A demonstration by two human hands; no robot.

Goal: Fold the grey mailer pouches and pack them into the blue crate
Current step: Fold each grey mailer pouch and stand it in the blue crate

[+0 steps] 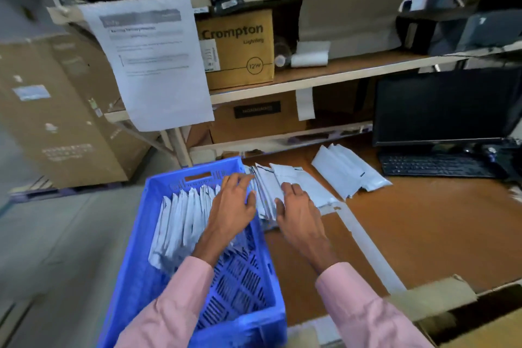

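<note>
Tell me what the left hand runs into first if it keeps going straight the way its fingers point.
Most likely the far wall of the blue crate. The left hand points up and away over the crate's far right corner, fingertips near the rim. Depth is unclear; it may pass over the rim toward the shelf frame.
</note>
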